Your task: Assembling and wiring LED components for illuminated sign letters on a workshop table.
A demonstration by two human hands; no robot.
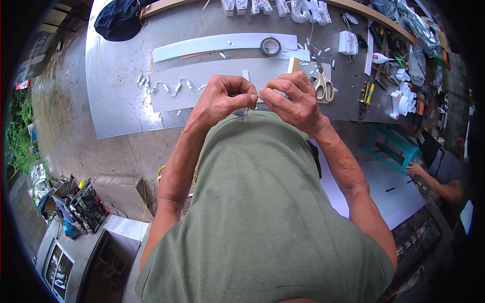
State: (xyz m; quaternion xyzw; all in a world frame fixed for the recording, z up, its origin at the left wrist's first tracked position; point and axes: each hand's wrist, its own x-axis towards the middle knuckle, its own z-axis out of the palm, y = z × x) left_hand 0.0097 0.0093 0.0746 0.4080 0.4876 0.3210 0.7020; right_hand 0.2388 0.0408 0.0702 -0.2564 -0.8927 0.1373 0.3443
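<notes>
My left hand [226, 100] is closed, thumb and forefinger pinched together at the table's near edge. Opposite it, my right hand [294, 101] is pinched too, its fingertips almost meeting those of the left. Between them runs a thin pale wire [246, 115], with one end hanging below my left fingers; its finer detail is too small to make out. Left of my hands, a string of small white light modules [174, 90] zigzags over a grey sheet [161, 103]. Close to my right hand lie scissors [329, 90] with cream handles.
A black tape roll [271, 47] rests on a long white strip [212, 46]. White channel letters [275, 7] line the far side. Pliers [370, 93], a glue bottle [381, 58] and scraps crowd the right. Another person's hand [415, 169] is by a teal stool [394, 146].
</notes>
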